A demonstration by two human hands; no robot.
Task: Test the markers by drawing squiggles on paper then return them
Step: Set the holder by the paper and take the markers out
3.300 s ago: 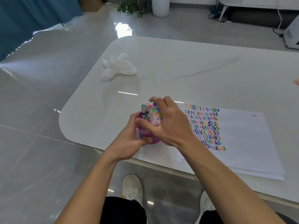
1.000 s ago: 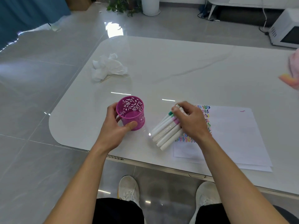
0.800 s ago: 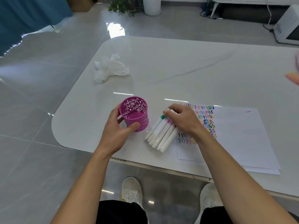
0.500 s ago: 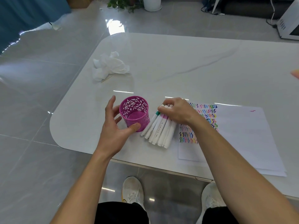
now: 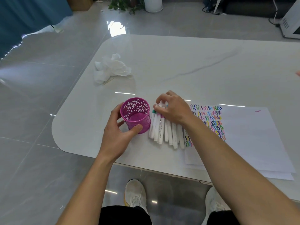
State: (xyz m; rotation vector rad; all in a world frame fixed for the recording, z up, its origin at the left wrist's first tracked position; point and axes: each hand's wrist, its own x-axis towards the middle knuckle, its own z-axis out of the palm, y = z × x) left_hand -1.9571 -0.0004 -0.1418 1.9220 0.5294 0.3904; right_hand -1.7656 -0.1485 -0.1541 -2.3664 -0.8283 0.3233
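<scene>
A purple perforated pen cup (image 5: 136, 115) stands empty and upright on the white table (image 5: 178, 65). My left hand (image 5: 119, 132) grips its near side, thumb on the front wall. Just right of the cup several white markers (image 5: 167, 130) lie side by side, caps pointing away from me. My right hand (image 5: 172, 108) rests on their cap ends with curled fingers. Whether it pinches one marker cannot be made out. White paper (image 5: 246, 135) with rows of coloured squiggles lies to the right, partly under my right forearm.
A crumpled white tissue (image 5: 110, 69) lies at the table's far left. The rounded table edge runs close in front of me, my shoes below it. A plant pot and a white appliance stand on the floor beyond.
The markers came out of the cup and now lie on the table. My right hand has swung them from slanted to nearly parallel beside the cup. My left hand stays on the cup.
</scene>
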